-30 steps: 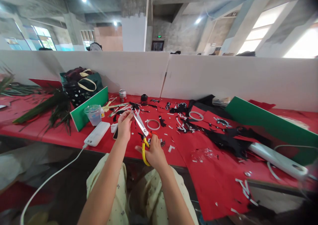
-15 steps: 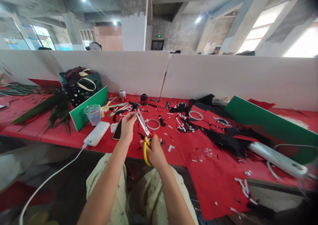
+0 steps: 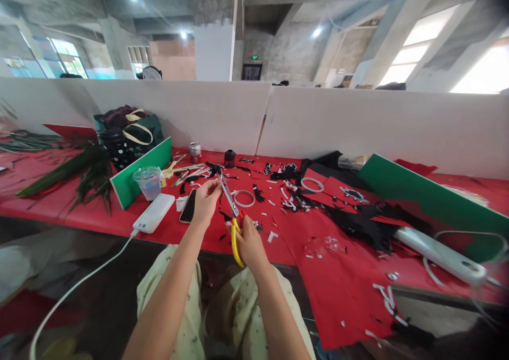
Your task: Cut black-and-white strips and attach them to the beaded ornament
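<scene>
My right hand [image 3: 251, 239] grips a pair of scissors [image 3: 237, 243] by the yellow and red handles. Their metal blades point up and away, towards my left hand. My left hand [image 3: 205, 200] is pinched close beside the blade tips; whatever is between its fingers is too small to make out. Just past the blades, a roll of tape [image 3: 244, 191] lies flat on the red table cover [image 3: 286, 243]. A dark-screened phone [image 3: 188, 208] rests under and left of my left wrist.
At left stand a plastic cup [image 3: 148, 184], a white power bank [image 3: 154, 213] with a cable, and a green board [image 3: 139, 173]. Black cloth scraps [image 3: 353, 222] and white bits litter the right side. Behind are a can [image 3: 195, 152] and a white partition [image 3: 191, 111].
The right hand and the scissor handles have shifted slightly to the right. My left hand stays pinched near the blade tips, barely moved. Things on the table look unchanged.
</scene>
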The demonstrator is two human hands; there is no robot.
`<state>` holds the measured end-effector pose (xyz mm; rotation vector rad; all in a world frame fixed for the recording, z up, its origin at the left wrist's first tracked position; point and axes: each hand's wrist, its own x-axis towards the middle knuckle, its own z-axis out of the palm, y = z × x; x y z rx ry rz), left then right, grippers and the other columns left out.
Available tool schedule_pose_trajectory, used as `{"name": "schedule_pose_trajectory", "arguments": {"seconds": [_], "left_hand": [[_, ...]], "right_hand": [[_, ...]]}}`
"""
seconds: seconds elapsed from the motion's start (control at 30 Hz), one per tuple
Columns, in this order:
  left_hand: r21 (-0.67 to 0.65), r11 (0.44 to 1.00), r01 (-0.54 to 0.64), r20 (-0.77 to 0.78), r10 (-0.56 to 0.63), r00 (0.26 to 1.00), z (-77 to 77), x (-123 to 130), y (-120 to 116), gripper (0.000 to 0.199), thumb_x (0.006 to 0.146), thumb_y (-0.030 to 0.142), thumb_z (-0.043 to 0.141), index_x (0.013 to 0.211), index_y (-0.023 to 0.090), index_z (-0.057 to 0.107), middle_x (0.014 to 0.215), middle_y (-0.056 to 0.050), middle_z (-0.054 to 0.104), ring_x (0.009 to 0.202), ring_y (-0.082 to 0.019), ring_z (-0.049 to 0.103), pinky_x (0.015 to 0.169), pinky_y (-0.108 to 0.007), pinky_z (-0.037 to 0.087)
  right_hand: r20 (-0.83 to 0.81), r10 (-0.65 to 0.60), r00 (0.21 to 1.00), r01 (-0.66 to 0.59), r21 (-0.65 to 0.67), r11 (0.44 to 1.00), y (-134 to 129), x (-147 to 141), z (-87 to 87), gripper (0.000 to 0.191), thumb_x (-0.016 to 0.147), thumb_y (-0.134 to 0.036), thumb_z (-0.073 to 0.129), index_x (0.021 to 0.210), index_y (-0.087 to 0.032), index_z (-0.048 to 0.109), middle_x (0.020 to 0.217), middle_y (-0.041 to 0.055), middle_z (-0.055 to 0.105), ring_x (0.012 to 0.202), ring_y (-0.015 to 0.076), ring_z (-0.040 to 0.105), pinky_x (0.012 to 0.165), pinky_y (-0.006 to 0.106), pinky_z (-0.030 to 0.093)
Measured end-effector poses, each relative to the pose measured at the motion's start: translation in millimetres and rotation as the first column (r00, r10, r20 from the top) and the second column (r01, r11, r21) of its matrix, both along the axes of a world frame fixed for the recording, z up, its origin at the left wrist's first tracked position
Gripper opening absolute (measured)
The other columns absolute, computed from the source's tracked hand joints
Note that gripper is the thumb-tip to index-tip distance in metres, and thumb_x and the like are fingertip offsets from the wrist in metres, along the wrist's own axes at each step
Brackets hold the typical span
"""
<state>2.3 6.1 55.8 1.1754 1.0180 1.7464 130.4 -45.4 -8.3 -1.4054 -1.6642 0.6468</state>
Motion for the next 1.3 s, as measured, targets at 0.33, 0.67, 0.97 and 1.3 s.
{"name": "schedule_pose_trajectory", "arguments": {"seconds": [0.33, 0.67, 0.97, 1.3], "left_hand": [[-0.044, 0.996, 0.071, 0.026, -0.07, 0.997, -1.7, -2.8, 1.4, 0.021, 0.066, 0.034, 0.07, 0.072, 0.015, 0.061, 0.067, 0.001, 0.06, 0.064, -0.011, 0.052, 0.064, -0.022, 0.04], [-0.047, 0.995, 0.087, 0.06, -0.084, 0.995, -1.8, -4.0, 1.8, 0.019, 0.065, 0.031, 0.071, 0.07, 0.015, 0.062, 0.065, 0.002, 0.058, 0.062, -0.01, 0.051, 0.063, -0.022, 0.04], [-0.053, 0.993, 0.106, 0.051, -0.104, 0.993, -2.1, -6.3, 2.8, 0.018, 0.066, 0.031, 0.07, 0.072, 0.015, 0.064, 0.066, 0.001, 0.059, 0.062, -0.011, 0.051, 0.063, -0.022, 0.04], [-0.071, 0.995, 0.073, 0.047, -0.07, 0.996, -0.1, -2.9, 0.5, 0.021, 0.063, 0.032, 0.072, 0.072, 0.016, 0.063, 0.066, 0.002, 0.059, 0.064, -0.011, 0.051, 0.064, -0.022, 0.039]], "right_hand": [[0.062, -0.004, 0.998, 0.003, 0.022, 1.0, 2.6, 1.6, -5.2, 0.028, 0.084, -0.05, 0.042, 0.079, -0.022, 0.045, 0.08, 0.0051, 0.057, 0.071, 0.0198, 0.055, 0.066, 0.031, 0.042], [0.112, -0.018, 0.994, 0.018, 0.004, 1.0, 1.4, 0.6, -4.4, 0.03, 0.086, -0.051, 0.04, 0.076, -0.022, 0.045, 0.079, 0.0058, 0.059, 0.07, 0.0203, 0.056, 0.064, 0.03, 0.042], [0.174, -0.009, 0.985, 0.022, -0.075, 0.997, -0.6, 0.7, 3.0, 0.029, 0.087, -0.049, 0.042, 0.072, -0.023, 0.043, 0.07, 0.0039, 0.06, 0.063, 0.0198, 0.057, 0.058, 0.028, 0.038], [0.203, -0.131, 0.97, 0.137, -0.015, 0.991, 2.3, 3.6, -4.8, 0.029, 0.087, -0.049, 0.042, 0.086, -0.021, 0.049, 0.077, 0.0075, 0.062, 0.071, 0.0236, 0.06, 0.058, 0.029, 0.039]]}}
